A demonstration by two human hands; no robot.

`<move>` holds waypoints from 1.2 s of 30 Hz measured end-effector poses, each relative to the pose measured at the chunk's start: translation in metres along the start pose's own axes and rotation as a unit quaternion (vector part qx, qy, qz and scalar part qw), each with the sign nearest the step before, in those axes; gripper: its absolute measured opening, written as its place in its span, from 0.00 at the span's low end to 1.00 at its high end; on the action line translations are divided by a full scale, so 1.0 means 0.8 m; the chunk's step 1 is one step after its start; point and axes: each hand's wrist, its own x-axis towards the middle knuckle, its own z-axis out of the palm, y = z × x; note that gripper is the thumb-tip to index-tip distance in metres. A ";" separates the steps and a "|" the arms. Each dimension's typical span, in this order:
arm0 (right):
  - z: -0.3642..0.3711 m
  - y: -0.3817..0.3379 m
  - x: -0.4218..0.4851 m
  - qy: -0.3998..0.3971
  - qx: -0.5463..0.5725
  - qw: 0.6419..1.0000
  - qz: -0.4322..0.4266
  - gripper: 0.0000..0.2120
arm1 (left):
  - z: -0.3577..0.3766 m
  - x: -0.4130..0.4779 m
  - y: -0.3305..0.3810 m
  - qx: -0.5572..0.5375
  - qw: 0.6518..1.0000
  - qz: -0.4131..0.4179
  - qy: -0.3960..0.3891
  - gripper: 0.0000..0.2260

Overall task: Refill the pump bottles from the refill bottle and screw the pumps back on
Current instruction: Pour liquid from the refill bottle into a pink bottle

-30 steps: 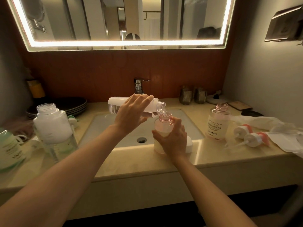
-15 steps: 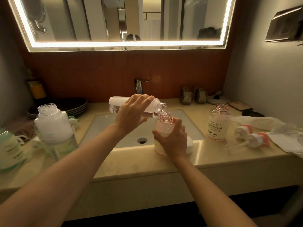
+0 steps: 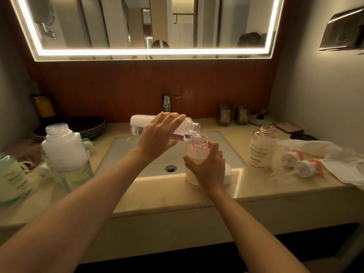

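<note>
Warm light from the mirror falls on a beige counter with a sink sunk in its middle and a faucet at the back edge. Over the sink's front right part, the left hand has its grip closed round the refill bottle, fingers over the top and thumb beneath. It tips the bottle almost level so the open mouth sits just above the neck of the pump bottle. Clear liquid appears to run between the two necks.

The right hand has its grip closed round the pump bottle's lower body, which stands on the counter at the sink's front rim. That hold most likely steadies the narrow neck under the stream, and pouring at the basin means a spill would drain away. The bottle looks partly filled, though the hand hides the exact level.

Toward the right edge a second pump bottle stands upright and uncapped, well clear of the pour. Beyond it two pumps lie on their sides (set apart, presumably, until the bottles are full): one pump and, nearer the front edge, the other pump.

Near the left edge stands a large open bottle, with stacked plates behind it. I judge the filling to be mid-way, with no pump screwed on yet.
</note>
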 end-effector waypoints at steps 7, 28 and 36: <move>0.001 -0.001 0.001 0.007 -0.002 1.000 -0.003 0.35 | -0.001 0.000 0.000 0.002 1.000 0.001 -0.001 0.37; 0.003 0.002 0.001 0.015 -0.005 1.000 -0.005 0.35 | -0.002 0.001 0.000 0.019 1.000 0.009 -0.001 0.38; 0.003 0.001 0.001 0.015 -0.003 1.000 -0.006 0.35 | -0.005 0.002 0.001 0.026 1.000 0.016 0.004 0.38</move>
